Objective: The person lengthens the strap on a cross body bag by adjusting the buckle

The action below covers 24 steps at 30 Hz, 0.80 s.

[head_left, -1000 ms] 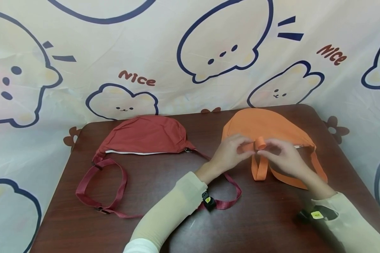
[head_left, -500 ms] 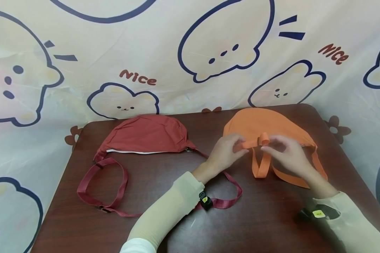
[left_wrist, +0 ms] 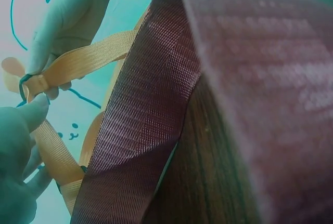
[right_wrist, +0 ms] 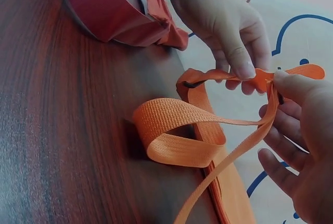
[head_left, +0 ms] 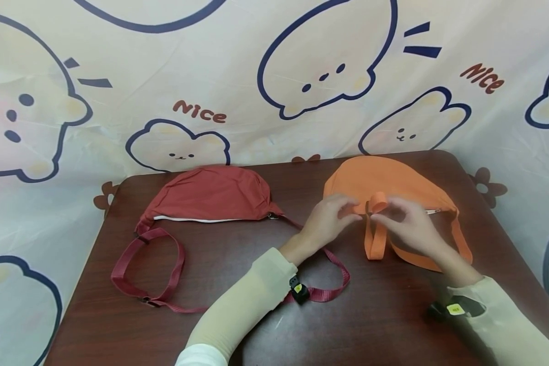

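Note:
In the head view, my left hand [head_left: 327,221] pinches the orange webbing strap [right_wrist: 177,120] between thumb and fingers. My right hand [head_left: 412,223] pinches the same strap just to the right, beside a dark slider buckle [left_wrist: 24,83]. A short loop [head_left: 378,202] of strap stands up at the buckle between the hands. Other strap folds hang below, in front of the orange waist bag [head_left: 379,178], which lies on the table with its zipper towards me. The right wrist view shows both thumbs close together at the buckle, which fingers and webbing partly cover.
A red waist bag [head_left: 215,195] with a white zipper lies to the left on the dark wooden table [head_left: 238,254]. Its dark red strap [head_left: 178,272] makes a loop at the left and runs under my left forearm. A patterned cloth [head_left: 265,137] hangs behind the table.
My left hand shifted left from the buckle half a second ago, then came slightly back right. The right hand and strap loop moved slightly right, then back left. Both bags stay in place.

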Each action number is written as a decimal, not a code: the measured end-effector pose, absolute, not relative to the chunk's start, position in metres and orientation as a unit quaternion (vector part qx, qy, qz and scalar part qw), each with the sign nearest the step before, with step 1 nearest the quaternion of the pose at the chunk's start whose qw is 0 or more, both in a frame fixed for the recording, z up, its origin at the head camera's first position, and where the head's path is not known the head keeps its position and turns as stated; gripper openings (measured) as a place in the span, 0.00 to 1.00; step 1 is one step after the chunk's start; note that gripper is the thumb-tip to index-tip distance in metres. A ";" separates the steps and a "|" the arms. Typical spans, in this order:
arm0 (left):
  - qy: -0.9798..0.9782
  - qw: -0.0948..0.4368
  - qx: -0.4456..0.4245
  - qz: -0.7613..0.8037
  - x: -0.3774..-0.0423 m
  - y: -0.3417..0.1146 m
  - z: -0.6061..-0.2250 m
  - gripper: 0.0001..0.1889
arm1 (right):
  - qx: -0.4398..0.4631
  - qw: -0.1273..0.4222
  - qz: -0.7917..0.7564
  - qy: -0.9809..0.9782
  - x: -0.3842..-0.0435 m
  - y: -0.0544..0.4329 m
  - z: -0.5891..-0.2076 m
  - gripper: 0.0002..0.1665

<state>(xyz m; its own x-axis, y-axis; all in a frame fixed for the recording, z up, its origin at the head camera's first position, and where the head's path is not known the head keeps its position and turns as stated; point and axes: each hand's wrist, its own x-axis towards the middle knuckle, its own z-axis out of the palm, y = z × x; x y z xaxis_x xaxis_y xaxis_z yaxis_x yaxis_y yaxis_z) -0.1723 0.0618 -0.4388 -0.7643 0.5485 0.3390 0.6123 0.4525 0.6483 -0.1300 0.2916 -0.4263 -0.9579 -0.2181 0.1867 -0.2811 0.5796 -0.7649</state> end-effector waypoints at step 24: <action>-0.836 0.025 -0.346 -0.425 -0.174 0.064 -0.440 0.17 | 0.143 0.025 0.426 -0.893 -0.130 0.289 -0.428 0.09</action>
